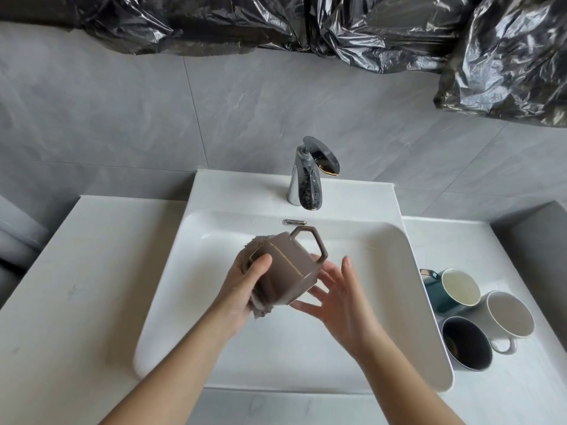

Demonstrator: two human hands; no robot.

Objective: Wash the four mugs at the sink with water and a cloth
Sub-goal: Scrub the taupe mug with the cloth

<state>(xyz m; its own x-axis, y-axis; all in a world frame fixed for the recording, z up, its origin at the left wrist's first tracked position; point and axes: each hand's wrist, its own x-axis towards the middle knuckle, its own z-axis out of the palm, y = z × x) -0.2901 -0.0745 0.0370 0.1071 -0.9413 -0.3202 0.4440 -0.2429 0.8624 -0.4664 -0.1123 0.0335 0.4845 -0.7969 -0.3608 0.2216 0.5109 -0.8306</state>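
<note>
Head view shows the left hand (pixel 245 289) gripping the brown mug (pixel 288 268), with the cloth (pixel 260 311) between palm and mug, tilted above the sink (pixel 171 271). The right hand (pixel 340 302) spreads straight fingers at the mug's base. A green mug (pixel 435 289), a pale mug (pixel 511 314) and a dark mug (pixel 466 343) stand on the counter (pixel 76 271) to the right.

Chrome faucet (pixel 308 182) at centre, lever swung right. Behind it: grey marble-look wall tiles (pixel 122 111). Above it: crumpled black plastic sheeting (pixel 337 32). White countertop (pixel 76 271) either side of it. Grey ledge (pixel 534 240) far right of it.
</note>
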